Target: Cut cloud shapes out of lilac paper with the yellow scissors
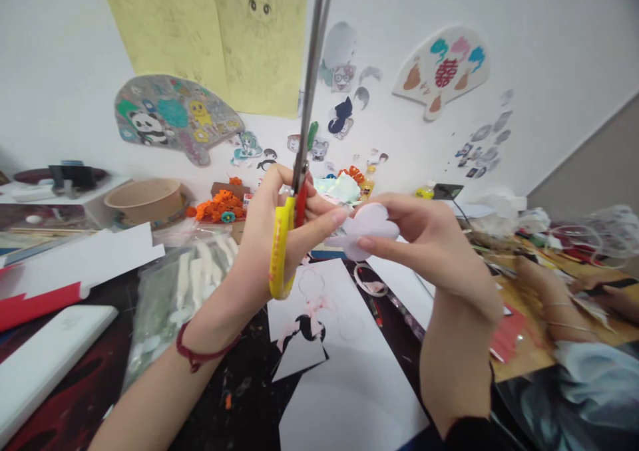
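A pair of scissors (301, 178) with yellow and red handles sits in my left hand (279, 231), its blades pointing straight up. The thumb and fingers of that hand also reach the left edge of a white flower-shaped paper cutout (377, 223). My right hand (434, 245) pinches the cutout between thumb and fingers, over the desk. Below lies a white paper sheet (344, 371) with a drawn flower outline, and black and pink scraps (312, 324) rest on paper. Part of the cutout is hidden behind my right fingers.
On the left are a plastic bag (164, 304) of pale pieces, a white box-like object (54, 371) and orange decorations (219, 206). A tape roll (370, 281) lies beside the sheet. Another person's arm (554, 298) rests at the right; decorated fans (444, 72) hang on the wall.
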`<state>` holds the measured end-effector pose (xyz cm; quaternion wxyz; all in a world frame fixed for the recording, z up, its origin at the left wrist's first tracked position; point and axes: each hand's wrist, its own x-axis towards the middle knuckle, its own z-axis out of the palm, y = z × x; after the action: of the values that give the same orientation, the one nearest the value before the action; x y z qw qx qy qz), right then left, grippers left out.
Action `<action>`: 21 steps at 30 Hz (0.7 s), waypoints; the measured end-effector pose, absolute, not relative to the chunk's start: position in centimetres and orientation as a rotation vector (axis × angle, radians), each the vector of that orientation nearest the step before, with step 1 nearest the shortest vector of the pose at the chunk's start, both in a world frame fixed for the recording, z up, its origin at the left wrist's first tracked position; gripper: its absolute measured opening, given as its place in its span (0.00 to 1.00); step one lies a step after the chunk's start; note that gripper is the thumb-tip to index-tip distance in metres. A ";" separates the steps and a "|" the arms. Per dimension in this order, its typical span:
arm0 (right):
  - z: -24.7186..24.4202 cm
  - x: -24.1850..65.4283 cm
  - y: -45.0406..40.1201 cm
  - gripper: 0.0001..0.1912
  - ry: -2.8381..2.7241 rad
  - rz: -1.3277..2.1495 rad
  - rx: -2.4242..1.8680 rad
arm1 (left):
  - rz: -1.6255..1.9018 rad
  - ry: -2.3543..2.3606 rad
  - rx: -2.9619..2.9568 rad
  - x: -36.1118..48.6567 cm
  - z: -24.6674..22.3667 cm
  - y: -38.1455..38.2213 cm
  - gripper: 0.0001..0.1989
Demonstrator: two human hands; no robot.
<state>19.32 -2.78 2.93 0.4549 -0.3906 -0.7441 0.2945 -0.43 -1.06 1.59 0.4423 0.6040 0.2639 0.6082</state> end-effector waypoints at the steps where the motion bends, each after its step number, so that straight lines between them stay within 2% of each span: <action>1: 2.8 19.3 -2.7 0.07 -1.823 0.722 -0.981 | 1.542 0.667 1.499 -0.4 1.6 -1.1 0.19; 5: 2.5 19.2 -2.3 0.04 -1.633 0.684 -0.880 | 1.640 0.670 1.483 -0.6 1.5 -0.9 0.19; 8: 2.5 19.0 -2.4 0.04 -1.546 0.648 -0.790 | 1.565 0.711 1.522 -0.8 1.4 -0.6 0.19; 16: 2.4 18.9 -2.4 0.06 -1.589 0.680 -0.790 | 1.463 0.609 1.493 0.0 0.6 -0.4 0.22; 21: 2.5 18.9 -2.5 0.07 -1.618 0.698 -0.801 | 1.589 0.612 1.444 0.5 0.9 -0.8 0.21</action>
<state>18.94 -2.54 2.51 0.5670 -0.3407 -0.6886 0.2971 0.51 -0.84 0.94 0.4391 0.5811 0.2462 0.6394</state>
